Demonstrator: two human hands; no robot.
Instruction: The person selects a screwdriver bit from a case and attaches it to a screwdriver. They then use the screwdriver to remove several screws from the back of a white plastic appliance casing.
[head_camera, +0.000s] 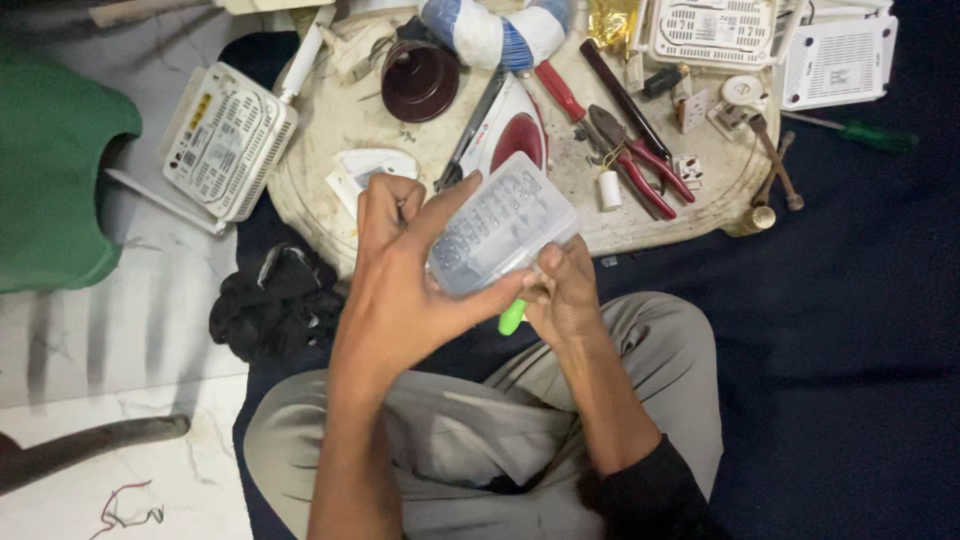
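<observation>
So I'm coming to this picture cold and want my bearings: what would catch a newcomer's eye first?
First, the pale grey keypad device held at centre between the left hand and the right hand, with a green handle poking out below. Behind it, a round tray crowded with red-handled pliers, a red screwdriver and a dark brown bowl. A white router lies at upper left.

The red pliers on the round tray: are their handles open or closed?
Open. The pliers lie flat on the tray with the two red handles spread apart toward the lower right.
</observation>
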